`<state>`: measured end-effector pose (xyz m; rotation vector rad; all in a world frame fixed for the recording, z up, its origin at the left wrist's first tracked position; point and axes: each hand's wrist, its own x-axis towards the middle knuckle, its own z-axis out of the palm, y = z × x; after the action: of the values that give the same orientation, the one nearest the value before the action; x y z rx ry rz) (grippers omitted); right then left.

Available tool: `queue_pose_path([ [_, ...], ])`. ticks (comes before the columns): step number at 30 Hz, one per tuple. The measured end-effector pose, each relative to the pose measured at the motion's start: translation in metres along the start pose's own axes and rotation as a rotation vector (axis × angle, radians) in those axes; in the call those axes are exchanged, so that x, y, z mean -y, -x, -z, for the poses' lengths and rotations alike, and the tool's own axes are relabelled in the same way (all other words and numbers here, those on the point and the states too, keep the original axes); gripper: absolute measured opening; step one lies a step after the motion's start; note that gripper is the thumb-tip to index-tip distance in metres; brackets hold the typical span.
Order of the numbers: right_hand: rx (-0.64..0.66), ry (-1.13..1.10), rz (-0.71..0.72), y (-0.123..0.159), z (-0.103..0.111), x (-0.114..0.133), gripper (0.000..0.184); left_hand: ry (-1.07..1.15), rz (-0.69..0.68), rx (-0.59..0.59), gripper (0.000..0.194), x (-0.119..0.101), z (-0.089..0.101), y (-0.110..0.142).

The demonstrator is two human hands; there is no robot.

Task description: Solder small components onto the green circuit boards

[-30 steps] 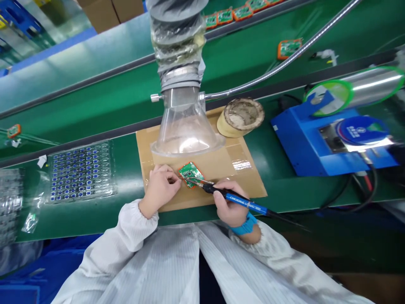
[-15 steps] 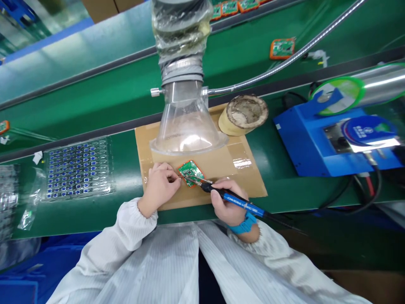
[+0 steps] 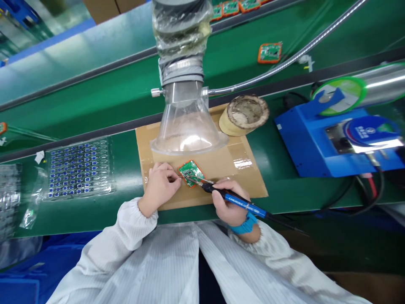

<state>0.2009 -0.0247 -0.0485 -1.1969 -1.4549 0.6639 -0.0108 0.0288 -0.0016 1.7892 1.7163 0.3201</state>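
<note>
A green circuit board in an orange frame lies on the taped cardboard sheet. My right hand is closed around a soldering iron with a blue and black handle. Its thin metal tip end reaches over the board, but exact contact is too small to tell. Just left of the board, the thumb and fingers of my left hand are pinched together at its edge. What they hold, if anything, is too small to name.
A clear fume hood hangs just beyond the board. Behind it runs a green conveyor carrying framed boards. A crusted round pot and a blue solder station stand right; a tray of small blue parts lies left.
The framed board on the conveyor has shifted left. My right hand and the iron have moved very slightly to the right; my left hand and the board in front stay put.
</note>
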Motion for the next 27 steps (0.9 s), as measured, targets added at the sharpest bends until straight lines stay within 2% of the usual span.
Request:
queue_pose_path([
  [4, -0.012, -0.043, -0.016, 0.002, 0.000, -0.004, 0.010, -0.002, 0.004, 0.002, 0.020, 0.000, 0.000, 0.000],
  [8, -0.182, -0.152, -0.134, 0.004, -0.003, -0.009, 0.003, -0.007, 0.003, 0.010, 0.020, 0.000, 0.001, 0.001],
  [10, -0.239, -0.189, -0.177, 0.002, -0.005, -0.009, 0.006, -0.006, 0.005, 0.006, 0.020, -0.001, 0.002, 0.001],
  [17, -0.266, -0.206, -0.223, -0.005, -0.004, -0.008, 0.010, -0.026, -0.021, 0.007, 0.019, 0.001, 0.001, 0.000],
  [23, -0.275, -0.180, -0.240, -0.006, -0.005, -0.012, 0.011, -0.087, -0.122, 0.049, 0.012, -0.001, -0.001, 0.004],
  [25, -0.272, -0.168, -0.237, -0.007, -0.005, -0.012, 0.012, -0.032, -0.121, 0.047, 0.013, 0.002, 0.003, 0.003],
  [27, -0.271, -0.158, -0.231, -0.007, -0.005, -0.011, 0.012, 0.130, -0.027, 0.114, 0.013, 0.008, 0.013, -0.002],
])
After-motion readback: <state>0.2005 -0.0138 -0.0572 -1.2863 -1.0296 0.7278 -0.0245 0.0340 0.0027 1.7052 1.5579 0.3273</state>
